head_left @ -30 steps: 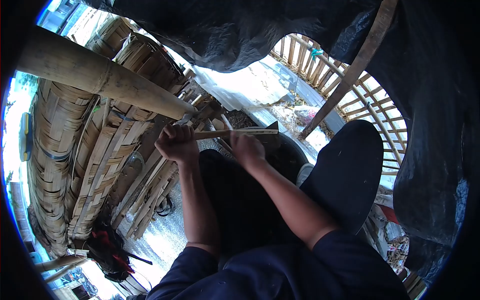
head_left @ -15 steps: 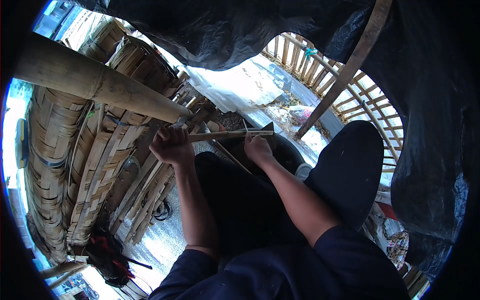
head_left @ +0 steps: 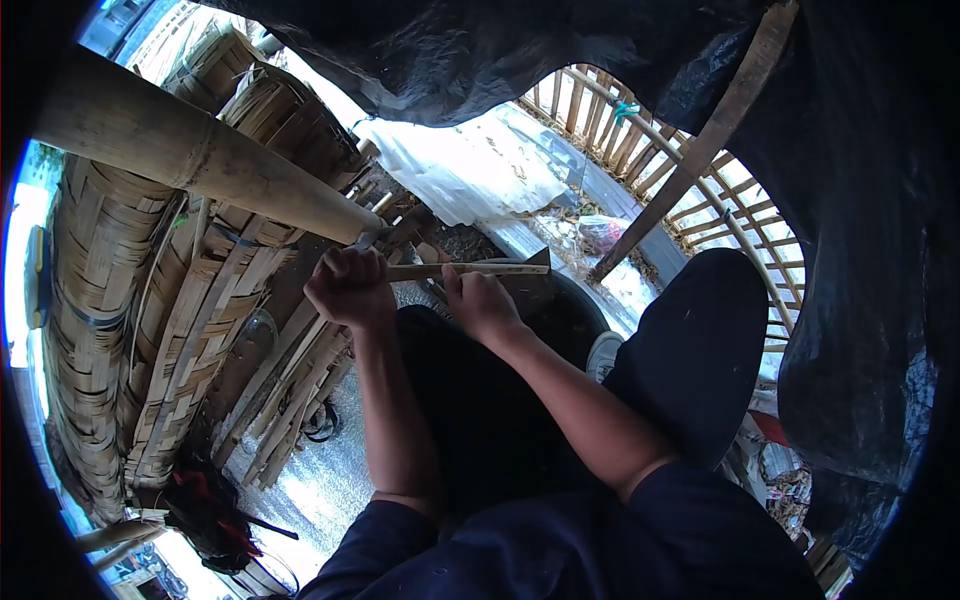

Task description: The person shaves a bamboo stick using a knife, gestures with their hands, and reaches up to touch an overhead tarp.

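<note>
My left hand (head_left: 350, 288) is a closed fist around one end of a pale bamboo strip (head_left: 515, 269), which lies level across the view and points right. My right hand (head_left: 483, 305) is closed at the middle of the strip, with its thumb up against it. What its curled fingers hold is hidden. Behind the strip's free end shows a flat, dark, pointed piece (head_left: 532, 288), whose kind I cannot make out. Below the strip is a round black container (head_left: 582, 318), partly covered by my right hand and legs.
A thick bamboo pole (head_left: 235, 165) slants in from upper left above woven bamboo panels (head_left: 100, 350). Split bamboo pieces (head_left: 295, 400) lie left of my legs. A wooden slat (head_left: 700, 145), black plastic sheeting (head_left: 850, 250) and a bamboo lattice (head_left: 735, 205) are at right.
My right hand has slid left along the bamboo strip, closer to my left hand. The thin pale piece that stood up beside it no longer shows. My left hand is almost still.
</note>
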Motion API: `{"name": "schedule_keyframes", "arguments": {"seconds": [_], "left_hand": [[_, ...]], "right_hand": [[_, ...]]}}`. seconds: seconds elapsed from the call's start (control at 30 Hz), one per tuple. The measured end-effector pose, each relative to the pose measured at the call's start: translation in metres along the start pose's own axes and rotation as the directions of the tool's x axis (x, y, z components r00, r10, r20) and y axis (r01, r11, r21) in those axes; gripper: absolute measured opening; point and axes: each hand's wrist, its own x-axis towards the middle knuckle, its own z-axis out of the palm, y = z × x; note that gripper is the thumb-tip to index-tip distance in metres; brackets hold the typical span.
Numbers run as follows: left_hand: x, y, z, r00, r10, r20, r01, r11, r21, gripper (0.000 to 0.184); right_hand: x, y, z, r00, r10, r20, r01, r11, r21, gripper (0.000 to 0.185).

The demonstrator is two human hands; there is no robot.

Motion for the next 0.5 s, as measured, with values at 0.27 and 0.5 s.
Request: {"name": "schedule_keyframes", "arguments": {"seconds": [0.27, 0.5], "left_hand": [[-0.001, 0.001, 0.003, 1.000, -0.001, -0.029, 0.001, 1.000, 0.018, 0.031], [0.000, 0.000, 0.007, 0.991, -0.002, -0.133, 0.005, 1.000, 0.025, 0.030]], "right_hand": [[0.015, 0.062, 0.003, 0.970, 0.232, -0.073, -0.238, 0.968, -0.084, 0.070], [0.013, 0.033, 0.007, 0.998, 0.064, 0.016, -0.065, 0.997, 0.038, 0.069]]}}
